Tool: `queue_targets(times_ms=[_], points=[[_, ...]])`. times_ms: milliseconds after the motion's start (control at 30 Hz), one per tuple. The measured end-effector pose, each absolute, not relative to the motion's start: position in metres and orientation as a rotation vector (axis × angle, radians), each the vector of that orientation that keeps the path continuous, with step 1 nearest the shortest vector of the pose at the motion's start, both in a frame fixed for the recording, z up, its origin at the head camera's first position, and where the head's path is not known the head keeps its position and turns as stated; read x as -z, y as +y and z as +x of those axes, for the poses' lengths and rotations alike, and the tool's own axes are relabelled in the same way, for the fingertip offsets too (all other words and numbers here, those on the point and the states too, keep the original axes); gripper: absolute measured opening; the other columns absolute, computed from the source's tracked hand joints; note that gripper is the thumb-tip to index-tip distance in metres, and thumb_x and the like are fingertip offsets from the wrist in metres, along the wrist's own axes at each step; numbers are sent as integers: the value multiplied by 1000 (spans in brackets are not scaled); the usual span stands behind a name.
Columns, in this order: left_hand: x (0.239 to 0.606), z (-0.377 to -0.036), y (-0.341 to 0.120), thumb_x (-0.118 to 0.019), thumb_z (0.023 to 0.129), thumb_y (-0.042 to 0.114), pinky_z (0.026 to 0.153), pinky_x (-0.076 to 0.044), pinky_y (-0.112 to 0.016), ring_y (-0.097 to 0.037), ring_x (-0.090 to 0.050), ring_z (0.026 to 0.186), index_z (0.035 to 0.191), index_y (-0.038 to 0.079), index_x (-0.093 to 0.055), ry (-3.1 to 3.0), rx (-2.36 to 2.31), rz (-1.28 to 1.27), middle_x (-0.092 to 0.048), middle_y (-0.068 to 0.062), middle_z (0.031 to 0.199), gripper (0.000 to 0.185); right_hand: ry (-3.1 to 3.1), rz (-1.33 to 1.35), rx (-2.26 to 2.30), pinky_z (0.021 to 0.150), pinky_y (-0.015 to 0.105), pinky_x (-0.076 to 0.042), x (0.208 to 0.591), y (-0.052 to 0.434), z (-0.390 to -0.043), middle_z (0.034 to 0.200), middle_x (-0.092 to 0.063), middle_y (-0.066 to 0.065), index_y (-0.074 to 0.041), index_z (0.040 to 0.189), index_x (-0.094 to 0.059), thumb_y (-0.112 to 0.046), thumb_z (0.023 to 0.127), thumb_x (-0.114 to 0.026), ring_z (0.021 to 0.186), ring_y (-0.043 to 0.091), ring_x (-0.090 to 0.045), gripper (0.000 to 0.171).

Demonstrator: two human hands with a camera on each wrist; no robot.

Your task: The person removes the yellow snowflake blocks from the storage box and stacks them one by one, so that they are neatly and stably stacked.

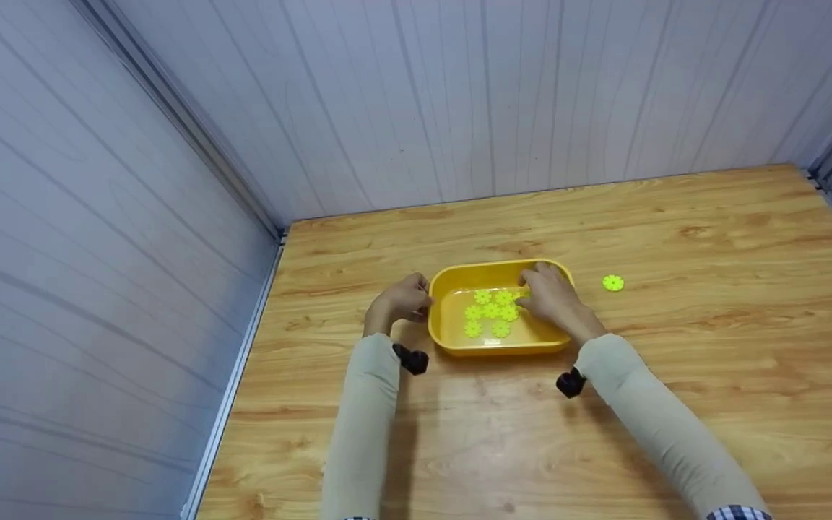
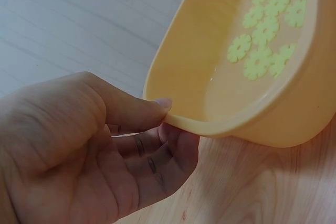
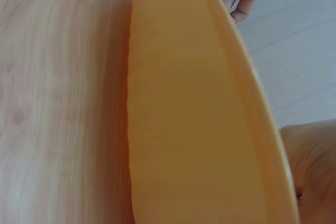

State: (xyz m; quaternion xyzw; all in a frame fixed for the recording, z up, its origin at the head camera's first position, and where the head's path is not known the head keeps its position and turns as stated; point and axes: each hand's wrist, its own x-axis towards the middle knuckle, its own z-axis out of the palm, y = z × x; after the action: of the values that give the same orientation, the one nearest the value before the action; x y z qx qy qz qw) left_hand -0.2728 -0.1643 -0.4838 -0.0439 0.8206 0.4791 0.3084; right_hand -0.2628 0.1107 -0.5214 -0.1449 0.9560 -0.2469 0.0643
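Yellow tray (image 1: 452,345) with green discs (image 1: 492,312)

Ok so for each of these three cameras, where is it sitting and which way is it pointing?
Head: worn on the head, looks forward and down at the wooden table; both sleeved forearms, left hand and right hand at the yellow tray.
Left wrist: beside the tray's left rim, looks across the palm into the tray at the green flower pieces; thumb and fingers pinch the rim.
Right wrist: low by the tray's outer wall; part of the right hand shows.
Shared: all three show the tray.
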Motion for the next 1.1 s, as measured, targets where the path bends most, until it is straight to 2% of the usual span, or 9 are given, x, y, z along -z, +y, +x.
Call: queue_targets(times_ms=[167,433,700,800,933,1100], points=[[484,-273,-165,-51,90,4,74,-50,-36,-18,-47,76,100,5,-38,2168,-1275,-125,-43,-7,89,16,2913,-452,584,86,46,-36,525,107,-265,108,-49,18,1,109,-61,-13,84,-64,98,33,-42,29],[484,-271,-165,-51,90,4,72,-49,-35,-18,-46,76,103,3,-39,2178,-1264,-126,-42,-7,87,18,2965,-491,447,84,45,-37,533,105,-268,103,-51,19,2,98,-64,-9,84,-63,94,32,-43,17],[485,-274,-163,-49,91,2,67,-45,-32,-18,-45,73,99,4,-36,2134,-1307,-134,-41,-6,85,15,3019,-547,444,82,45,-36,535,108,-268,97,-52,21,-2,77,-58,-5,82,-61,92,35,-45,7],[485,-275,-162,-50,91,3,68,-48,-32,-18,-47,75,100,4,-38,2150,-1286,-144,-42,-6,87,15,3019,-521,470,83,46,-38,535,107,-268,101,-51,24,1,81,-58,-2,84,-56,93,36,-45,5],[485,-276,-163,-51,90,5,71,-50,-33,-18,-47,78,101,5,-39,2166,-1264,-151,-43,-6,89,16,3010,-525,494,81,47,-38,535,107,-268,104,-50,24,2,96,-59,-1,87,-52,94,37,-44,12],[485,-275,-164,-51,90,4,71,-49,-33,-17,-47,78,100,5,-39,2162,-1261,-147,-43,-6,90,16,2956,-518,536,82,45,-36,535,106,-268,102,-49,19,-2,102,-62,-7,87,-57,93,33,-42,17]])
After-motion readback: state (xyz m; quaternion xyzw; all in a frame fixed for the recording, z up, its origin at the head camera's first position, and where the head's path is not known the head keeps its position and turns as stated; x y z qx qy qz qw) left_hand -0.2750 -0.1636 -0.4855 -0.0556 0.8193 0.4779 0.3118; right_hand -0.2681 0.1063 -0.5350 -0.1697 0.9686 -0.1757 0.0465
